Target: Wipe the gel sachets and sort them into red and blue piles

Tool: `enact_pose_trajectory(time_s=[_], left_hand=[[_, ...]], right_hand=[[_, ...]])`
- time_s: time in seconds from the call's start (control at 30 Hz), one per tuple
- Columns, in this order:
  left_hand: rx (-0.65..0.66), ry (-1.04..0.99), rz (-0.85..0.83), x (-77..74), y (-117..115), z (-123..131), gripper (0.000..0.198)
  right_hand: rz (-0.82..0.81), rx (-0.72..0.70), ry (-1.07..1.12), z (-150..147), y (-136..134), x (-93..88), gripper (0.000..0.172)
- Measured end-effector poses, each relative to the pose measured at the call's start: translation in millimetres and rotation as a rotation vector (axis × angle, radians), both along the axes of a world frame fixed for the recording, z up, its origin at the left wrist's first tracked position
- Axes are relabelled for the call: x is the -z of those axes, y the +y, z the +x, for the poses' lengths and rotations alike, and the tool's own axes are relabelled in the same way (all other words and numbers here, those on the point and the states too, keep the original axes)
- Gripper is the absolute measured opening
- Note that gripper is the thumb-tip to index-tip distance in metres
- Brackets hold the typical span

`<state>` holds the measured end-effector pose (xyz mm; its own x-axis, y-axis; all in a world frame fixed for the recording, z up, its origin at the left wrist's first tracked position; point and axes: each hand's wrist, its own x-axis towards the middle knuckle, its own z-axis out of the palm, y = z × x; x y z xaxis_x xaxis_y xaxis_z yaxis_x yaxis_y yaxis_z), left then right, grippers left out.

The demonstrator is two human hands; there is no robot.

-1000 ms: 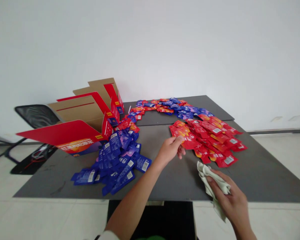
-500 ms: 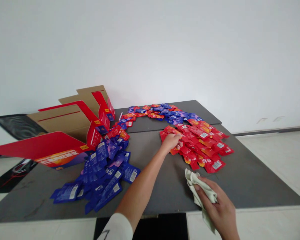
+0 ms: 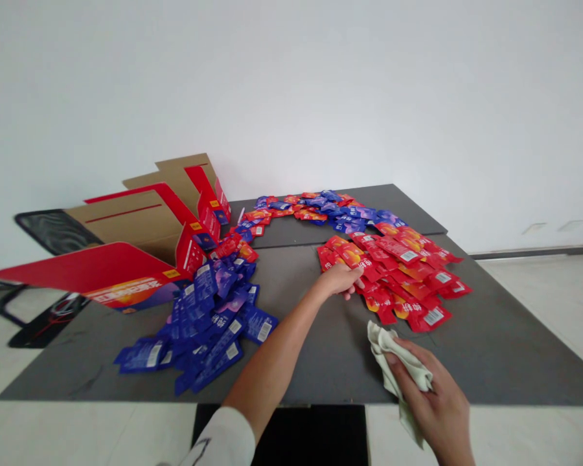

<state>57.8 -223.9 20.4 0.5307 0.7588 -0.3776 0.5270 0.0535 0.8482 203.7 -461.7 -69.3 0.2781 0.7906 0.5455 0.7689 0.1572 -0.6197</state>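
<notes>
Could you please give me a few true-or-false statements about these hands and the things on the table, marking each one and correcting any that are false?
1. The right hand holds a pale cloth. True.
2. The blue sachets lie to the left of the red sachets in this view. True.
3. The left hand rests on the blue sachets. False: it is at the near edge of the red sachets.
4. The cardboard carton is closed. False: its flaps stand open.
</notes>
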Motion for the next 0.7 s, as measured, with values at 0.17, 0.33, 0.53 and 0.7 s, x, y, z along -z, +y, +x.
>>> enact_pose_trajectory(time_s=[0.17, 0.33, 0.53, 0.7], left_hand=[[0.032, 0.023, 0.116, -1.2, -4, -9, 0.046], [-0.018, 0.059, 0.372, -0.5, -14, -18, 0.047], [-0.233, 0.186, 0.722, -10.7, 3, -20, 0.043], [-0.291, 0.370, 0.865, -19.1, 66, -23, 0.033]], right_hand=[[0.003, -0.001, -0.024, 2, -1, 1.6, 0.038], [-0.020, 0.008, -0.011, 3, 0, 0.9, 0.042], [-0.052, 0.044, 0.053, 1, 0, -1.9, 0.049], [-0.079, 0.004, 0.062, 3, -2, 1.9, 0.051]])
